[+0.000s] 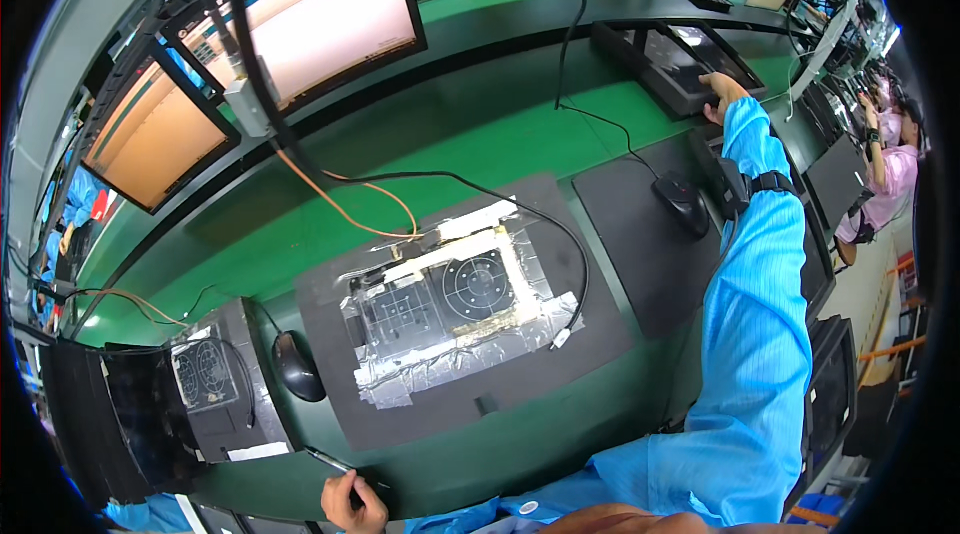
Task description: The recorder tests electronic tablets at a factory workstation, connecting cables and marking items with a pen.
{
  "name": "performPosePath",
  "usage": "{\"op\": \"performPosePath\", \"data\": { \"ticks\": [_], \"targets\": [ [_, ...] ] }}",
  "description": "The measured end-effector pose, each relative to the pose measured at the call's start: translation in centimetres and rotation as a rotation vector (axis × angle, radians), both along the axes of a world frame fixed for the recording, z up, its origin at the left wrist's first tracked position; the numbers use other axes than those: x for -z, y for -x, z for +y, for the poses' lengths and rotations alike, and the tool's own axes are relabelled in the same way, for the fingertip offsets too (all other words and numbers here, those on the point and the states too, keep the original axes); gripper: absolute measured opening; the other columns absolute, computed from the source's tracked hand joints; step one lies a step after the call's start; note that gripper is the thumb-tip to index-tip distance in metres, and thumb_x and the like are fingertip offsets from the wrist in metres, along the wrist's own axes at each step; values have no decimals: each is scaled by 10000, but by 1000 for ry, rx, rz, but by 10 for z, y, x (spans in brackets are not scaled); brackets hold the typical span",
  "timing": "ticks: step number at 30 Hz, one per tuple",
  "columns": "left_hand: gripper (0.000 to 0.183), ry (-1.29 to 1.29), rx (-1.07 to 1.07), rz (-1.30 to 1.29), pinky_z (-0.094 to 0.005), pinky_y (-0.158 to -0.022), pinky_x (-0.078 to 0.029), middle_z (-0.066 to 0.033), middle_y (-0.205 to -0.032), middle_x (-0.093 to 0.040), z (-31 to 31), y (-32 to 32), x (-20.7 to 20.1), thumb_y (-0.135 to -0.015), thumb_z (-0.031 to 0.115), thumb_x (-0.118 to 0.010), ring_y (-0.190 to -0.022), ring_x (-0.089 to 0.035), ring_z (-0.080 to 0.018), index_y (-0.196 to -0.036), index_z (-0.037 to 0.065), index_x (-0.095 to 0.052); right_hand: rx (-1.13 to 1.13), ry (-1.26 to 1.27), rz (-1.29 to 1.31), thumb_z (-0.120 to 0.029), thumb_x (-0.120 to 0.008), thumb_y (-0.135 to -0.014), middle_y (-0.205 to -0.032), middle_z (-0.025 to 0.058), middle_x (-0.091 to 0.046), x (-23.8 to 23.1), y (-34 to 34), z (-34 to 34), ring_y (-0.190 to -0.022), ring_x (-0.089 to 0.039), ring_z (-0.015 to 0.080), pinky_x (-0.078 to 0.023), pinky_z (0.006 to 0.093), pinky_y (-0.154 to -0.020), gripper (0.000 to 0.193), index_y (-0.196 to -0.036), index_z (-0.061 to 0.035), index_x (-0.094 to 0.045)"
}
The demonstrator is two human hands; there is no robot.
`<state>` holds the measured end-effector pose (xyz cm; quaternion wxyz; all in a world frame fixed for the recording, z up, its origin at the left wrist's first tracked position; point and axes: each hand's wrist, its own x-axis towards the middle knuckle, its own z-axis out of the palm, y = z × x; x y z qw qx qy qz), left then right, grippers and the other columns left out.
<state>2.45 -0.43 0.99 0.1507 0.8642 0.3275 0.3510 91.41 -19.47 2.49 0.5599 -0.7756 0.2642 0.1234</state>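
Note:
My right arm, in a blue sleeve, stretches to the far right. There my right hand [724, 97] grips the near edge of a black tray [645, 69] with dark flat panels in it; part of the fingers is hidden behind the edge. Low in the middle, my left hand [354, 504] has its fingers curled around the end of a slim silver pen [326, 460]. Beyond it lies a dark mat [480, 424] bearing a taped silver fixture [400, 374] with a clear plate and printed target circles. A loose black cable [570, 244] ends beside the fixture.
Two monitors [330, 29] stand at the back left. One black mouse [682, 206] rests on a dark pad [620, 194], another mouse [298, 366] beside a smaller target fixture [207, 374]. Cables hang across the green bench [430, 134]. Other people work beyond the bench and at right.

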Motion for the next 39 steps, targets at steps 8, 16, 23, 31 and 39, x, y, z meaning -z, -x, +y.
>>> {"op": "performPosePath", "data": {
  "ticks": [8, 16, 23, 31, 39],
  "targets": [
    [157, -17, 1, 12, -359, -614, -449, -147, -784, -595, 10, 14, 23, -882, -85, -589, -664, -567, -260, -1025, -35, -633, 44, -830, -334, -151, -493, -987, -1270, 181, -649, 26, 5, -2, -1167, -643, 366, -526, 577, -993, 330, -1293, -43, -548],
    [145, 2, 9, -67, -348, -641, -451, -136, -813, -592, 8, 33, 38, -899, -78, -583, -700, -566, -249, -1033, -45, -628, -310, -641, -293, -278, -596, -989, -968, 124, -745, -73, 108, -143, -824, -729, 276, -606, 406, -773, 246, -1038, -57, -691],
    [160, -67, 93, -109, -390, -613, -462, -156, -811, -613, 13, 14, 34, -875, -86, -606, -679, -581, -301, -1022, -40, -647, -481, -425, -159, -433, -577, -1014, -1117, 117, -726, -92, 212, -336, -921, -726, 242, -597, 385, -811, 486, -1269, -26, -648],
    [160, -44, 64, -118, -368, -648, -478, -162, -845, -631, 10, 16, 33, -877, -98, -603, -721, -609, -285, -1019, -53, -663, -595, 323, 102, -498, -570, -1007, -1446, 133, -552, -80, 211, -377, -1317, -499, 232, -343, 356, -1126, 647, -1402, 13, -538],
    [158, -104, 10, -159, -356, -611, -467, -149, -825, -630, 5, 21, 29, -865, -105, -605, -670, -587, -266, -999, -44, -662, -343, 731, -539, -501, -596, -949, -1007, 314, -699, -69, 170, -247, -1003, -689, 442, -518, 541, -877, 549, -1005, 33, -712]
  ]
}}
